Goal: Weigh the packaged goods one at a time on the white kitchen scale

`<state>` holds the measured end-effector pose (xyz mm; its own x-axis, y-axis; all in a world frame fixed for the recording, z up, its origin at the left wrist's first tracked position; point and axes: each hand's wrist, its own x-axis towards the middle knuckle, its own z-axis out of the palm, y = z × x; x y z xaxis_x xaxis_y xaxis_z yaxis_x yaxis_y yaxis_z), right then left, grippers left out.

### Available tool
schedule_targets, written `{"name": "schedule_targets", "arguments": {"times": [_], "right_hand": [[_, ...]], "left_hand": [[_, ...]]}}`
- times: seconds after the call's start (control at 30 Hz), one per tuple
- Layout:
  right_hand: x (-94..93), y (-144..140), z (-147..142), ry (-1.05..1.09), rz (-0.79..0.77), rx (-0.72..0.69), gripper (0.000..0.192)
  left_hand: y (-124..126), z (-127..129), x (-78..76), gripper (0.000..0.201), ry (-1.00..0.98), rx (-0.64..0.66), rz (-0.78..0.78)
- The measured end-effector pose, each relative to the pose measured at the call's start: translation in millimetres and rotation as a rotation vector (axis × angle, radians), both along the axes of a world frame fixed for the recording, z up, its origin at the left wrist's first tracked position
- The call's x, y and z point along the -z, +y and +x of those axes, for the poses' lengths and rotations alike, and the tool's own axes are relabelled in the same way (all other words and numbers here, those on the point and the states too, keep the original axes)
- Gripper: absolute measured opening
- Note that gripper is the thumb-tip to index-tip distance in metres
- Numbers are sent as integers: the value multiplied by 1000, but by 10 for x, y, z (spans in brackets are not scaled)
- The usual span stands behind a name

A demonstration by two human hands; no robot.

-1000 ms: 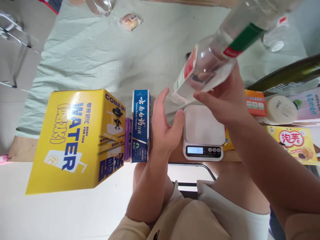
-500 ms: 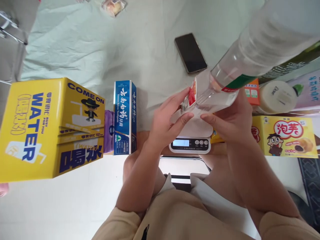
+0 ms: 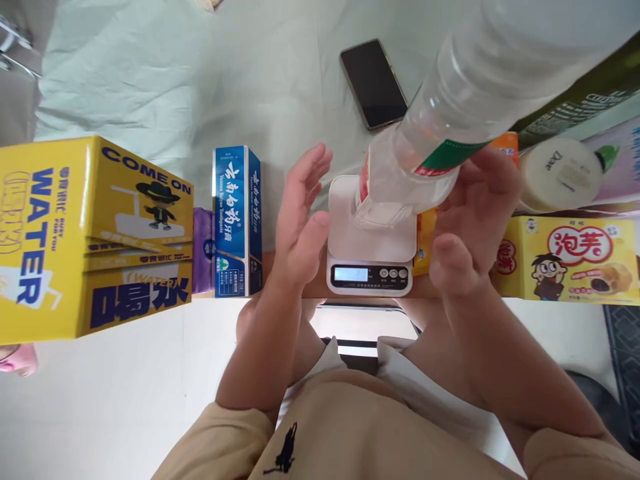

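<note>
Left hand (image 3: 303, 213) has drawn off the bottle (image 3: 460, 100), which stands on the scale (image 3: 344, 233); its fingers spread open left of the scale. Right hand (image 3: 473, 223), fingers loosely open right of the scale, may touch it. Placing looks done; full release is unclear

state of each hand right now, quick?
Left hand: open, holding nothing, beside the scale.
Right hand: open, next to the bottle on the scale; whether it touches the bottle cannot be told.
</note>
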<state>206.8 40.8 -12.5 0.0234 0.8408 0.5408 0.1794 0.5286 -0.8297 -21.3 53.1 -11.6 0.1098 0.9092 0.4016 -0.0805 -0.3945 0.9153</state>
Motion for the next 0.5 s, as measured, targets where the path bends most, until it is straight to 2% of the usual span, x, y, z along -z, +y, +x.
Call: {"name": "schedule_targets", "arguments": {"times": [0.1,0.33,0.5], "right_hand": [[-5,-42,-2,21,4,15,75],[-191,-70,-89,10,-78,95,70],[-284,8,-165,81,-34,85,68]], "left_hand": [[18,7,4,62,-14,16,21],[56,8,51,62,-2,49,42],[34,26,25,62,-6,54,48]]}}
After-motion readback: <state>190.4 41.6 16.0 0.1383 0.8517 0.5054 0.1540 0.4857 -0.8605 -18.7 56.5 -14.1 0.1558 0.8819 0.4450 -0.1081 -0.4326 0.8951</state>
